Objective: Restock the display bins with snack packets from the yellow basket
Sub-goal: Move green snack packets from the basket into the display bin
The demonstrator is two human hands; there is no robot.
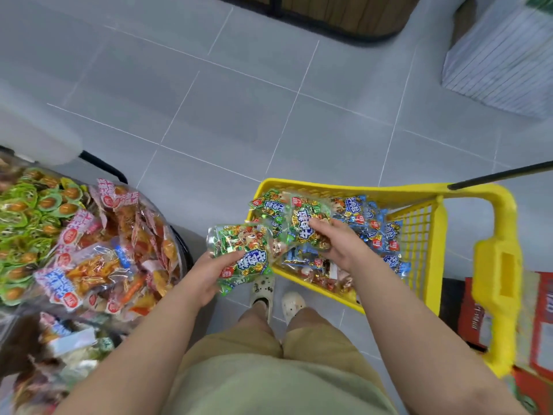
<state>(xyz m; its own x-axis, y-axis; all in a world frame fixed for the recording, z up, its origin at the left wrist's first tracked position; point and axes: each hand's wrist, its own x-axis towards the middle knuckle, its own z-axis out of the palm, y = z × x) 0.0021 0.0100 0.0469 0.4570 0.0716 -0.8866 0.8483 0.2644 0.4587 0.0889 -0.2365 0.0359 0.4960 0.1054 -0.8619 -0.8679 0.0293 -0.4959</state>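
Restocking seems unfinished: the left hand [206, 275] grips a green packet [239, 250] between display bin [183, 250] and yellow basket [344, 190], while the right hand [339, 245] grips a second packet [303, 218] above many left inside.

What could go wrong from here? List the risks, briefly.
1. The left hand holds a green packet over bare floor, outside the yellow basket; a slip may drop it.
2. The display bin is already heaped with packets; more may slide off.
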